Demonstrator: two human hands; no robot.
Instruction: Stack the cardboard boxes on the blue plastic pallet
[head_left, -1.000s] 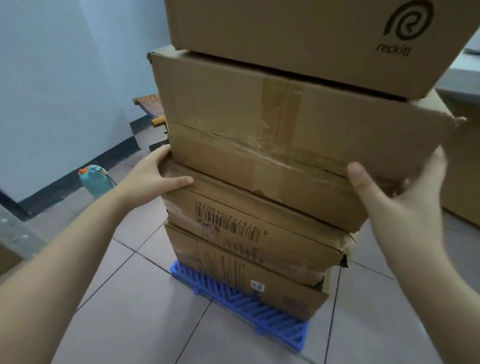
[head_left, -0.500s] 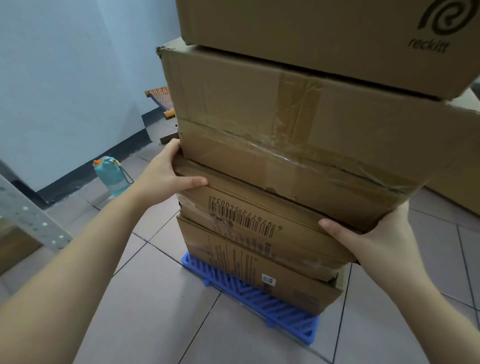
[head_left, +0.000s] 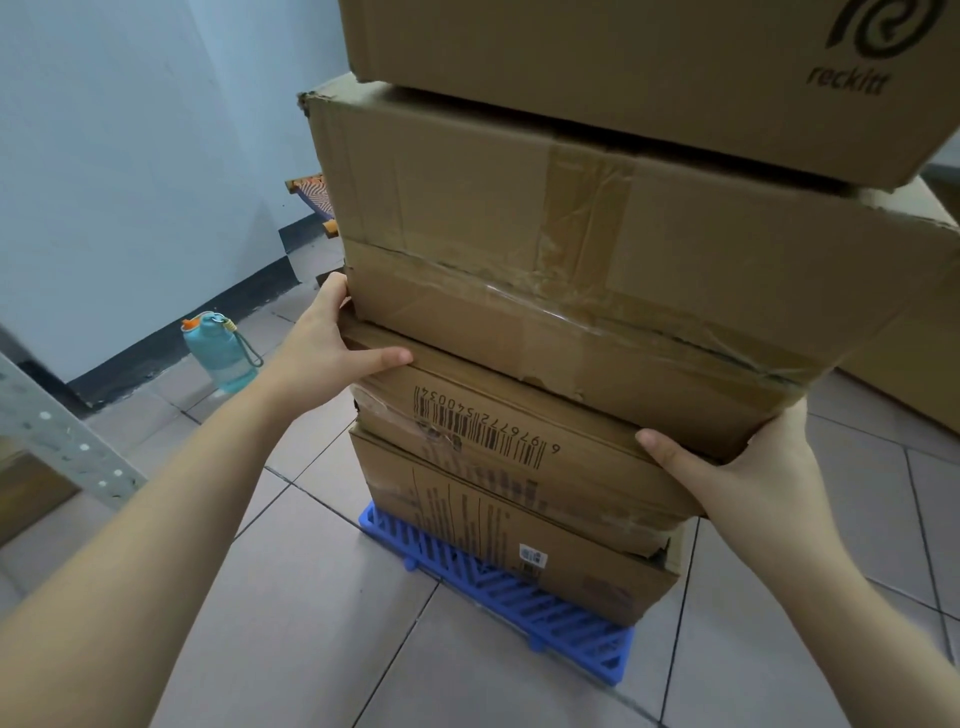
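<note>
A tall pile of cardboard boxes stands on the blue plastic pallet (head_left: 561, 603). The bottom box (head_left: 519, 535) carries a small white label; the barcode box (head_left: 498, 431) lies on it. Above comes a large taped box (head_left: 571, 270), overhanging to the right, and on top a box printed "reckitt" (head_left: 649, 62). My left hand (head_left: 332, 345) grips the left corner at the seam between the taped box and the barcode box, thumb along the front. My right hand (head_left: 748, 462) holds the taped box's lower right corner from beneath.
A teal water bottle (head_left: 221, 353) with an orange cap stands on the tiled floor by the left wall. A grey perforated metal rail (head_left: 62, 441) slants at the left edge. More cardboard (head_left: 924, 384) sits at the right, and a patterned stool (head_left: 314, 200) behind the pile.
My right hand dropped from the taped box's right side to under its lower right corner. My left hand stayed at the left corner. The view shifted slightly left and closer.
</note>
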